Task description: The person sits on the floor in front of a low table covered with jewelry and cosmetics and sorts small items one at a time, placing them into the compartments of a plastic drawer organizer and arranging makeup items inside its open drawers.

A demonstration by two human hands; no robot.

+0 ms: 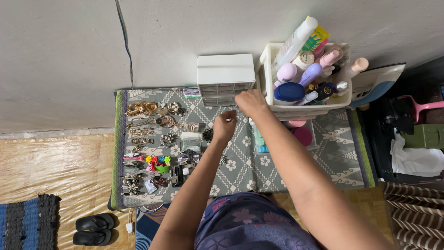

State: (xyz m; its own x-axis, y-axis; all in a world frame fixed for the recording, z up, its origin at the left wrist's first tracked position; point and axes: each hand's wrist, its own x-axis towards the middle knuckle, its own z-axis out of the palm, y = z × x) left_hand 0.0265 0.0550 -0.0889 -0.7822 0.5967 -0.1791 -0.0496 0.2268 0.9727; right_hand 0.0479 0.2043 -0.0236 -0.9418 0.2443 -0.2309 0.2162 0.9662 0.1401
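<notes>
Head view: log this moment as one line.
left hand: closed above patterned mat | right hand: at small white drawer unit | jewellery: laid out left

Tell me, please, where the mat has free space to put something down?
The grey patterned mat is bare on its right part, below the white basket of bottles, and around the person's arms. Its left part, covered with gold jewellery, is crowded.

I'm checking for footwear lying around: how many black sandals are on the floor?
2: the black flip-flop sandals lie side by side at lower left, one above the other, beside the blue-and-black woven rug. None looks hidden.
</notes>
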